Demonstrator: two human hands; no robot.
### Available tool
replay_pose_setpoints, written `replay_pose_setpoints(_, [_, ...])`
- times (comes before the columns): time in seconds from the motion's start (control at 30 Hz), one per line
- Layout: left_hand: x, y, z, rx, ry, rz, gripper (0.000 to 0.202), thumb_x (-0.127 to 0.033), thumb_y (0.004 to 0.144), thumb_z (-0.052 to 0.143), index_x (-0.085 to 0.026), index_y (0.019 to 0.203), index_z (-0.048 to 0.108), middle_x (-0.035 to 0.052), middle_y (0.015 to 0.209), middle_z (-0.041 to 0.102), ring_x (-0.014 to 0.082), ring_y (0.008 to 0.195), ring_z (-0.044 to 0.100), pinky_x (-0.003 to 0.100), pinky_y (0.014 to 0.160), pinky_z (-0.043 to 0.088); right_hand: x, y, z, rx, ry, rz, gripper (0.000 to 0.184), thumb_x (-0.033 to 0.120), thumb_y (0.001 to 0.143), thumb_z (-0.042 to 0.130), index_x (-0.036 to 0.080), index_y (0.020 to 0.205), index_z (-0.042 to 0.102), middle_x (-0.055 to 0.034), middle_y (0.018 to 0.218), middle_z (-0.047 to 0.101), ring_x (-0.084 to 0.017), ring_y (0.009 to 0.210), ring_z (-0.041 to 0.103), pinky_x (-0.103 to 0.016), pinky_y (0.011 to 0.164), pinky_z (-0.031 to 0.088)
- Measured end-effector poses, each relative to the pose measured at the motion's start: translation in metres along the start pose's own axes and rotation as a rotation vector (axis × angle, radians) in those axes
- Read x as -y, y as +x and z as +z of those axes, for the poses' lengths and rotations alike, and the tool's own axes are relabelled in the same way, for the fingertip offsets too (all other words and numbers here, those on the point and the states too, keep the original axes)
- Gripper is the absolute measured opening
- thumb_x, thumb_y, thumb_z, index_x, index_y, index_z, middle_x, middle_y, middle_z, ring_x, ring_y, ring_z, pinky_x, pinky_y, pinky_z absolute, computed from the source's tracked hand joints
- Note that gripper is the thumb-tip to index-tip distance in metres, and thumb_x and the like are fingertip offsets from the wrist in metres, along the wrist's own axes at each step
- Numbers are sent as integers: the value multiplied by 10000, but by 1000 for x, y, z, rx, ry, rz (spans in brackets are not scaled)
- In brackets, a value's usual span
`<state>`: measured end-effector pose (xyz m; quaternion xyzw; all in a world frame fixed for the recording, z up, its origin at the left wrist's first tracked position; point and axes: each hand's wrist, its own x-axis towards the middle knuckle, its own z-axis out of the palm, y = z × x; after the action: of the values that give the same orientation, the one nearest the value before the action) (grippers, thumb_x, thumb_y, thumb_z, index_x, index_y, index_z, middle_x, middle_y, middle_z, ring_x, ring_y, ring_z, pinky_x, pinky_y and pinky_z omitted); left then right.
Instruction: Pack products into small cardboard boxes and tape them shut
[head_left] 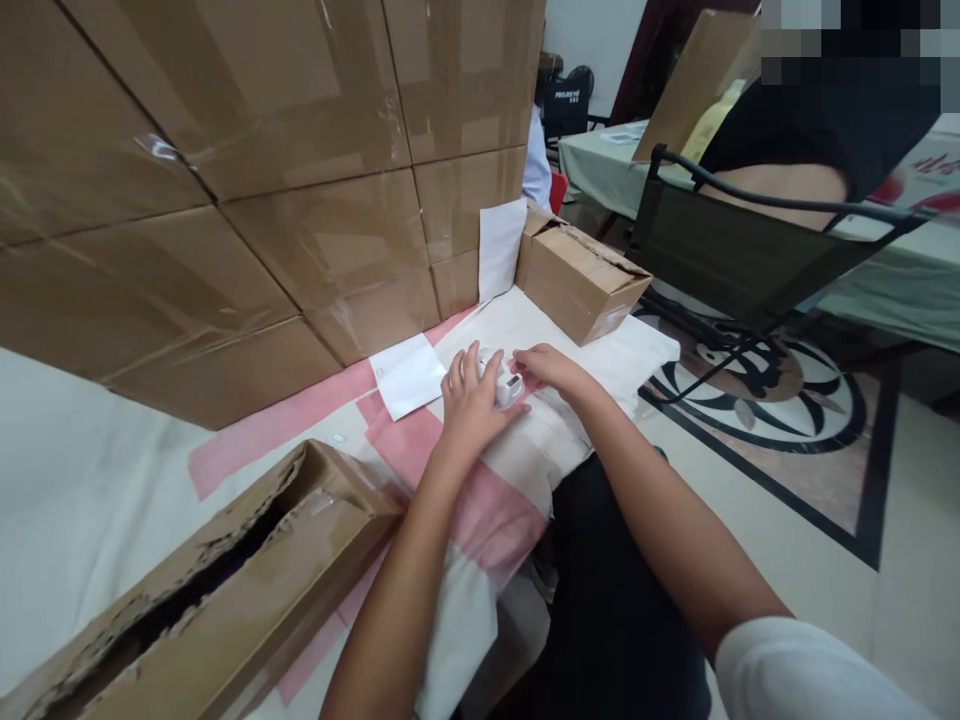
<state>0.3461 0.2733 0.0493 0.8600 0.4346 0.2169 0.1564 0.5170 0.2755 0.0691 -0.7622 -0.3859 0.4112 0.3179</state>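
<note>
A small white plastic object (510, 387) with a dark rectangular window on its near end is low over the cloth-covered table. My left hand (471, 392) is around its left side, fingers spread over the top and thumb along the near side. On the right, my right hand (546, 366) has its fingers bent and drawn together close beside the object. What those fingertips pinch, if anything, is too small to make out. A white sheet of paper (409, 375) lies flat just left of my left hand.
Stacked, taped cartons (337, 240) form a wall along the table's far left. A long torn-open carton (247, 590) lies near left, and a smaller carton (581, 275) stands beyond my hands. At right, a person sits in a black folding chair (720, 250).
</note>
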Motion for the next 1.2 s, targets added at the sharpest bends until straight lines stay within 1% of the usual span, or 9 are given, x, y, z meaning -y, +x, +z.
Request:
replay_pose_setpoints(0.1, [21, 1, 27, 33, -3, -21, 1054, -573, 662, 872, -338, 1553, 361, 155, 1705, 123, 428, 1552, 169, 606, 1193, 266, 0, 6, 5, -5, 10, 26, 275, 277, 913, 563, 125, 717, 681, -28, 508, 575, -133, 475, 514, -251, 534, 418])
replay_pose_setpoints(0.23, [27, 2, 42, -50, 5, 3, 988, -561, 704, 849, -337, 1541, 376, 185, 1678, 190, 371, 1518, 300, 550, 1178, 314, 5, 4, 12, -1, 15, 56, 258, 302, 855, 636, 151, 651, 685, -25, 450, 552, -135, 432, 486, -260, 492, 395])
replay_pose_setpoints(0.37, [29, 6, 43, -106, -36, 2, 1018, -511, 718, 832, -273, 1565, 319, 186, 1618, 321, 342, 1478, 371, 494, 1164, 355, 11, -3, 15, -17, 14, 44, 229, 243, 801, 666, 144, 596, 693, -18, 430, 539, -128, 418, 459, -270, 487, 368])
replay_pose_setpoints(0.53, [34, 7, 44, -148, -114, -10, 1130, -546, 702, 823, -203, 1592, 217, 202, 1569, 384, 357, 1446, 400, 494, 1149, 376, 6, -15, 17, -86, 27, -112, 172, 247, 736, 697, 144, 599, 710, -14, 548, 625, -113, 516, 498, -251, 543, 371])
replay_pose_setpoints(0.73, [32, 6, 43, -149, -124, -24, 1136, -513, 683, 836, -195, 1589, 227, 188, 1560, 407, 350, 1428, 418, 480, 1154, 370, -13, -44, 7, -208, 179, -265, 373, 344, 717, 688, 203, 479, 438, 50, 464, 470, -83, 499, 388, -241, 523, 294])
replay_pose_setpoints(0.87, [32, 7, 43, -158, -147, -20, 1088, -572, 720, 797, -196, 1579, 246, 186, 1549, 424, 349, 1422, 426, 477, 1160, 360, -34, -58, 15, -164, 308, -235, 360, 318, 698, 668, 209, 482, 402, -17, 586, 640, -115, 586, 547, -228, 560, 384])
replay_pose_setpoints(0.93, [33, 7, 43, -160, -153, -14, 1074, -594, 730, 784, -209, 1577, 248, 179, 1546, 428, 346, 1423, 425, 476, 1166, 352, -47, -55, 25, -163, 378, -213, 369, 314, 699, 648, 216, 491, 359, -29, 635, 677, -111, 565, 566, -223, 536, 398])
replay_pose_setpoints(1.07, [36, 8, 46, -166, -153, -23, 1122, -561, 682, 830, -211, 1575, 247, 176, 1546, 423, 352, 1422, 418, 477, 1157, 360, -70, -38, 37, -218, 323, -153, 275, 272, 687, 606, 221, 502, 408, 2, 529, 623, -83, 383, 452, -219, 410, 309])
replay_pose_setpoints(1.2, [37, 8, 49, -171, -162, -18, 1121, -562, 678, 829, -217, 1576, 253, 178, 1554, 413, 356, 1417, 420, 478, 1150, 365, -73, -34, 36, -252, 353, -172, 243, 275, 734, 584, 224, 535, 453, 30, 464, 549, -92, 371, 422, -224, 405, 294])
